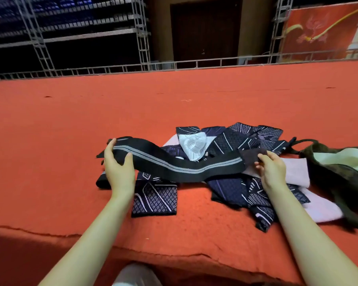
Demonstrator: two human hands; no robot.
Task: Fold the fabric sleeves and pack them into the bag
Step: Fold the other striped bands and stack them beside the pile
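Observation:
A long black sleeve with grey stripes [174,162] is stretched between my hands above a pile of sleeves. My left hand [118,166] grips its left end, fingers curled over the top edge. My right hand [271,168] pinches its right end between thumb and fingers. Under it lies the pile of navy patterned sleeves [235,139], with a white one [192,145] and pale pink ones [297,172] mixed in. One navy patterned sleeve [155,199] lies flat in front. A dark olive bag [343,172] with a pale lining lies open at the right.
Everything rests on a red carpeted platform [71,131] whose worn front edge runs just below my forearms. A metal truss railing [174,65] lines the far edge, with shelving and a red banner [328,32] behind.

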